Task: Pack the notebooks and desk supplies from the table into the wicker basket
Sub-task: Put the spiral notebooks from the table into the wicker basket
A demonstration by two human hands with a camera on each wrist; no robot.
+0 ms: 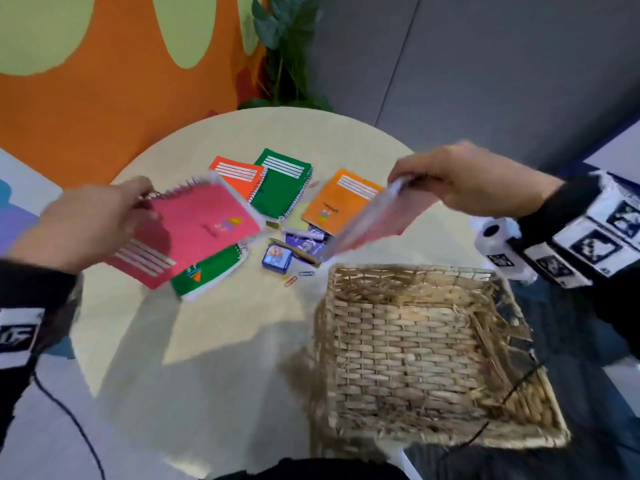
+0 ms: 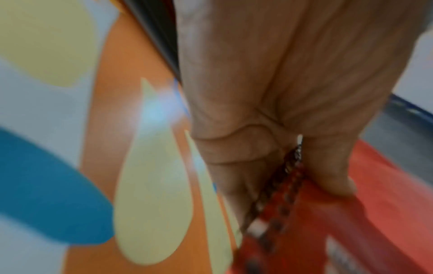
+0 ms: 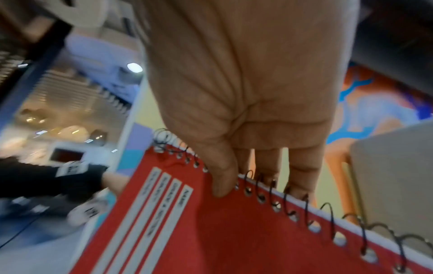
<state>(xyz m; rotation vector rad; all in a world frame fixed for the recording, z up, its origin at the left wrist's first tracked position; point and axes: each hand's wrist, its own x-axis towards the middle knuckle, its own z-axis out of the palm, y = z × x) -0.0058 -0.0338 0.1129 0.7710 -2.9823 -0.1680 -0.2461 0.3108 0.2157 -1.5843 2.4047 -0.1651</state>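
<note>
Two red notebooks (image 1: 194, 230) (image 1: 367, 220), both aloft

Left hand (image 1: 88, 225) gripped a pink notebook (image 1: 194, 230), right hand (image 1: 464, 180) another notebook (image 1: 367, 220), both above the worktop (image 1: 225, 341) beside the wicker basket (image 1: 415, 348).

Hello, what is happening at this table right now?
A person is packing stationery into a wicker basket. Each hand holds one red spiral notebook by its wire edge: the left hand its notebook above the table, the right hand its notebook tilted near the basket. Nothing is in the basket yet. More notebooks and paper clips lie on the table.
</note>
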